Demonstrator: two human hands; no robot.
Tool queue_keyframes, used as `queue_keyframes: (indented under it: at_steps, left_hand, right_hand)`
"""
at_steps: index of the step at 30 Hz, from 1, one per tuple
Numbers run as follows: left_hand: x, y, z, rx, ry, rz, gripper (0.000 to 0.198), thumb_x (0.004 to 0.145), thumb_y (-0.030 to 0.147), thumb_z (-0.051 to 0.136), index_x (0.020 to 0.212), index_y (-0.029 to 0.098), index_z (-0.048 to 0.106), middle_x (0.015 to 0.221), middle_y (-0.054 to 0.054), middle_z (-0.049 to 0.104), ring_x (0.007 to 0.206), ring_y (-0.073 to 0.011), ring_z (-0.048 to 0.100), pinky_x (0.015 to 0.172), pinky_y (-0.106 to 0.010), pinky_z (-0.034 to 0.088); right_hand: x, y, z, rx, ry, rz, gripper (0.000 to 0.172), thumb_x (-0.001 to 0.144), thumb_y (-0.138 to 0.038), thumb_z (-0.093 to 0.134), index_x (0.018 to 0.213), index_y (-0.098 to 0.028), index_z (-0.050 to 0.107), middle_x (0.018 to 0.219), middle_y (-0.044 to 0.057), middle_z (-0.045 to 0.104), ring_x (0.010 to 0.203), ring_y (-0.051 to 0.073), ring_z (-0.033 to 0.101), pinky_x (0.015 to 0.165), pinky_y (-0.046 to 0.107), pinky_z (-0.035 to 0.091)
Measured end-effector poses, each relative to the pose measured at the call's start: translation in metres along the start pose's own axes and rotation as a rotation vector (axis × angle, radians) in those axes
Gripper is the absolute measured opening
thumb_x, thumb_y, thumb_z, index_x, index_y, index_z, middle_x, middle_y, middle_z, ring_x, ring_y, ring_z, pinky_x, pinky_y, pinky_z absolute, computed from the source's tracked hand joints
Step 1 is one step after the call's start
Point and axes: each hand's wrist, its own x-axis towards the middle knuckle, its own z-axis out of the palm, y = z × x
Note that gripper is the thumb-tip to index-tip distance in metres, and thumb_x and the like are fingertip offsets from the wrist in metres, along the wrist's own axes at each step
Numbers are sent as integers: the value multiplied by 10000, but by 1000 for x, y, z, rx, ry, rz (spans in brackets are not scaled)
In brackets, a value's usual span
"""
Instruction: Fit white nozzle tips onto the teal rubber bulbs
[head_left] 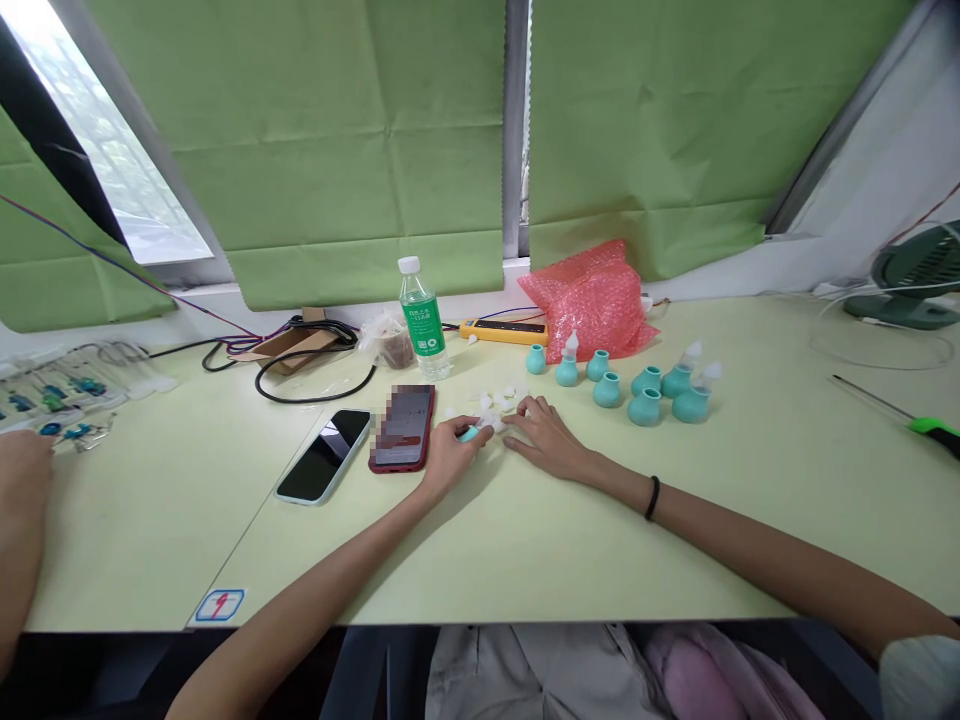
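Note:
My left hand (448, 457) is closed around a small teal bulb (469, 434) on the pale green table (525, 540). My right hand (547, 438) rests just right of it, fingers pinched at a small translucent white tip (498, 424). A loose scatter of white tips (501, 395) lies just beyond both hands. Several teal bulbs (645, 407) stand in a group to the right, a few with white tips fitted on top.
Two phones (324, 456) (403, 428) lie left of my hands. A water bottle (421, 320), yellow power strip (504, 330), pink bubble wrap (592, 298), cables (300, 350), a screwdriver (900, 412) and a fan (911, 275) sit around. Another person's arm (19, 510) is at far left.

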Motion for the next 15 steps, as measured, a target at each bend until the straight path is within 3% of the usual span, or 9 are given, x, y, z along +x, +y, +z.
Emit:
queue_keyframes:
  at_steps: [5, 8, 11, 15]
  left_hand:
    - [0, 0, 0, -13, -25, 4, 378, 631, 426, 523, 822, 112, 614, 625, -24, 601, 591, -132, 523, 534, -217, 376]
    - [-1, 3, -2, -22, -51, 31, 360, 601, 401, 561, 815, 119, 621, 702, -33, 613, 643, -145, 533, 561, -222, 387]
    - [-3, 8, -4, -37, -79, 65, 351, 598, 382, 575, 836, 129, 622, 752, -37, 620, 675, -151, 538, 587, -224, 394]
    - [-6, 14, -5, -63, -82, 96, 337, 606, 362, 580, 849, 133, 623, 776, -39, 627, 692, -155, 543, 604, -225, 401]
  right_hand:
    - [5, -2, 4, 116, 77, -19, 187, 770, -341, 438, 785, -189, 546, 864, 57, 525, 857, 199, 429, 716, 359, 354]
    - [3, -2, -1, 332, 72, -10, 194, 759, -339, 456, 754, -173, 556, 743, 36, 570, 741, 161, 490, 662, 316, 384]
    - [1, 1, -11, 638, 22, 96, 243, 706, -382, 505, 734, -156, 589, 652, 23, 590, 591, 124, 517, 549, 257, 415]
    - [7, 12, -28, 913, -36, 271, 272, 582, -369, 622, 706, -127, 628, 609, 38, 613, 525, 123, 544, 511, 251, 445]
